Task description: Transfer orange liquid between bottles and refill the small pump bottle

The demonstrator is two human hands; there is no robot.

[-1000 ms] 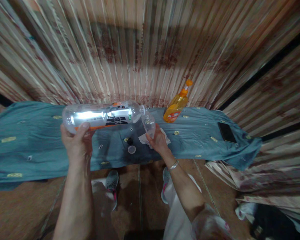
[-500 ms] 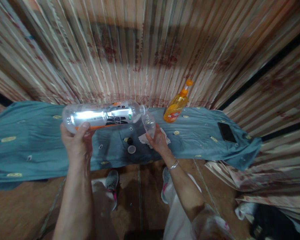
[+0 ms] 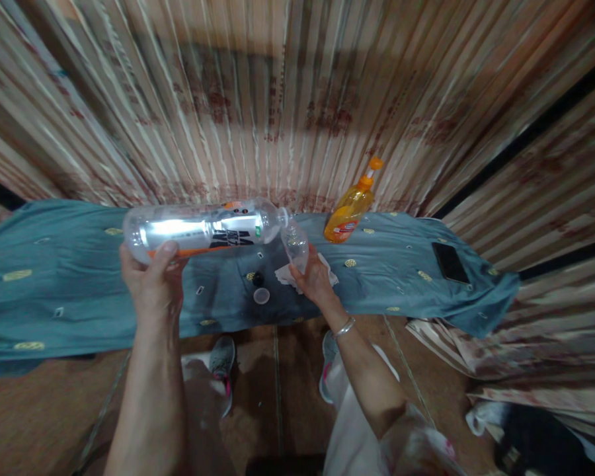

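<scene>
In the head view, the left hand [image 3: 153, 281] is clamped around the base end of a large clear bottle [image 3: 198, 228], which lies sideways above the cloth-covered table [image 3: 89, 284]. Its neck meets the upper end of a small clear cup [image 3: 296, 248], tilted, its lower end gripped by the right hand [image 3: 317, 277]. Glare and see-through plastic make it impossible to tell how much liquid either holds. A pump bottle [image 3: 348, 217] near the table's back edge contains yellow-orange liquid.

The left hand's fingers are mostly hidden behind the large bottle. The right hand covers part of a crumpled white tissue [image 3: 285, 276]. A dark bundle [image 3: 540, 439] on the floor is cut off at the lower right and hard to make out.

Counted: two bottles, one cup, one tissue, one black cap [image 3: 258, 279], one pale round lid [image 3: 261, 296], one phone [image 3: 449, 262], two shoes [image 3: 222, 360].
</scene>
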